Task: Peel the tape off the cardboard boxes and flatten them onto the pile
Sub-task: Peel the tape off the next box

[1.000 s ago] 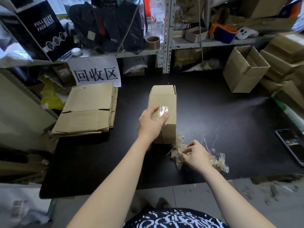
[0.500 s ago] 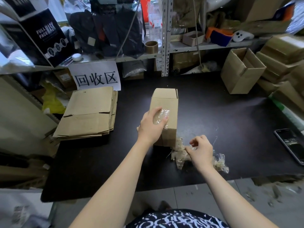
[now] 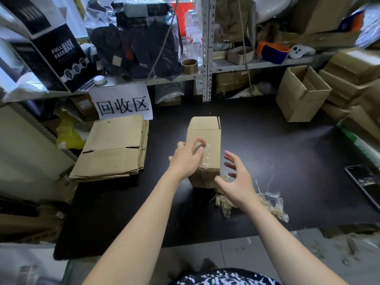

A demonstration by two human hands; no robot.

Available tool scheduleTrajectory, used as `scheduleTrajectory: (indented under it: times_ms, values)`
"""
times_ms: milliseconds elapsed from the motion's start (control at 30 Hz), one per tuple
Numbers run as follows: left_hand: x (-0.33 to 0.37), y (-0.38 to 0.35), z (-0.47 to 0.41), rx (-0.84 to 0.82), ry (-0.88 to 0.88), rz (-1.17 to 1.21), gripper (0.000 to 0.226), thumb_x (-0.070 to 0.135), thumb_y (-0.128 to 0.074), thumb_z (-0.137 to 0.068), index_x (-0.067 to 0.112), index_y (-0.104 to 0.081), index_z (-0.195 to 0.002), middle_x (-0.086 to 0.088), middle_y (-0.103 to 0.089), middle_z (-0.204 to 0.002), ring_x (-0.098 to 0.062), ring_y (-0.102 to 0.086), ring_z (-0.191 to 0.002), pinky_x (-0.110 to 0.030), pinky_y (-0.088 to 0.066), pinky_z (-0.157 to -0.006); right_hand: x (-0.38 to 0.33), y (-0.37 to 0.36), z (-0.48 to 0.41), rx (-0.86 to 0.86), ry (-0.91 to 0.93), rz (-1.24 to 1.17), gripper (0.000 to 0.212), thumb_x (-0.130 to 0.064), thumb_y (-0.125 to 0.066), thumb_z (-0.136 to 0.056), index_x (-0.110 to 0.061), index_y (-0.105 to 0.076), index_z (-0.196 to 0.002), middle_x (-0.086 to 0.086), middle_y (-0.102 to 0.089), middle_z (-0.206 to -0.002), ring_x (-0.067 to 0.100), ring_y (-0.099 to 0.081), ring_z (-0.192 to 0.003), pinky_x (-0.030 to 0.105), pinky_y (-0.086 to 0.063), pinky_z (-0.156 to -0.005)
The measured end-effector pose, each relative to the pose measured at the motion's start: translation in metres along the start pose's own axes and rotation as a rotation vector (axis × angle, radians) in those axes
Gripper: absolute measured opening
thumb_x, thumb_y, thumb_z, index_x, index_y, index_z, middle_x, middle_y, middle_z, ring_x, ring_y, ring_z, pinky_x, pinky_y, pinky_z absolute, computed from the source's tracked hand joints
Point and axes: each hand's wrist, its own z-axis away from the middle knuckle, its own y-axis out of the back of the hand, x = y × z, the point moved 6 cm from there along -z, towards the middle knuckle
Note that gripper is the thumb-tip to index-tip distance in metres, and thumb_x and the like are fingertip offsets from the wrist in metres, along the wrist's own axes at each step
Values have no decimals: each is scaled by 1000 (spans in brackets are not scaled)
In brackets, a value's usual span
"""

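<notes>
We see the left hand [image 3: 188, 159] pressed on the top face of the small brown corrugated cardboard box [image 3: 207, 132], which lies near the middle of the matte black tabletop [image 3: 287, 153]. Its fingers [image 3: 199, 140] are curled against the glossy strip of clear packing tape [image 3: 206, 156] that runs along the box top; whether they pinch the tape or only press on it, we cannot tell. The right hand [image 3: 236, 182] is beside the box's near right corner with fingers spread wide and holding nothing, its thumb close to the box's front edge. Under and just right of that hand lies a crinkled heap of peeled clear tape scraps [image 3: 267, 206], shiny and tangled. To the left, the pile of flattened brown cardboard sheets [image 3: 115, 149] lies at the table's left edge, flat and layered, below a white paper sign with black characters [image 3: 122, 103]. An open-topped brown cardboard carton [image 3: 302, 95] stands at the far right.
</notes>
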Motion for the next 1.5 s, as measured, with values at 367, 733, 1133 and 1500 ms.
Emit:
scheduleTrajectory:
  times_ms: [367, 733, 1133, 1500]
  values:
    - [9, 20, -14, 91, -46, -115, 9, 37, -53, -102, 41, -61, -104, 1, -49, -127, -24, -50, -119, -50, -28, -105, -10, -10, -4, 26, 96, 53, 74, -9, -81, -79, -27, -53, -145, -15, -64, -133, -6, -57, -120, 26, -51, -98]
    - [13, 16, -20, 88, -66, -222, 15, 34, -45, -106, 30, -58, -112, -5, -45, -129, -27, -45, -122, -52, -28, -108, -10, -12, -3, 36, 142, 123, 76, -8, -79, -82, -26, -50, -150, -14, -65, -134, -2, -57, -123, 29, -51, -102]
    - [3, 32, -13, 236, -165, -82, 6, 35, -74, -91, 31, -76, -95, 6, -51, -140, -18, -45, -132, -46, -26, -106, -9, -16, -2, 20, 148, 123, 74, -8, -78, -84, -28, -50, -149, -17, -62, -137, -4, -55, -126, 34, -52, -102]
    - [7, 35, -25, 179, -161, -254, 11, 32, -60, -101, 28, -70, -106, 0, -47, -132, -19, -44, -123, -46, -30, -105, -10, -20, 0, 28, 210, 179, 69, 0, -73, -85, -25, -53, -146, -18, -60, -135, -2, -58, -122, 10, -48, -91]
